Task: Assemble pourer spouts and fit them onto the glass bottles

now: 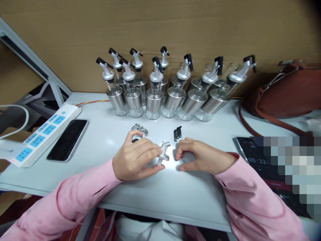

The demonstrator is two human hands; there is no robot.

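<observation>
My left hand (136,159) is closed on a silver bottle pourer spout (164,152), held between fingertips and thumb above the table. Beyond that hand, partly hidden by it, lie more silver pourer parts (139,128); I cannot tell whether a finger touches them. My right hand (195,154) is to the right of the held spout, fingers curved and apart from the thumb, with nothing between them. Several small black pieces (177,133) lie together on the table, just beyond the gap between my hands.
Several glass-and-steel bottles (153,102) with black-levered pourers stand along the cardboard at the back. At left are a white power strip (46,134) and a phone (67,140). A brown leather bag (288,92) and another device (253,157) showing digits are at right.
</observation>
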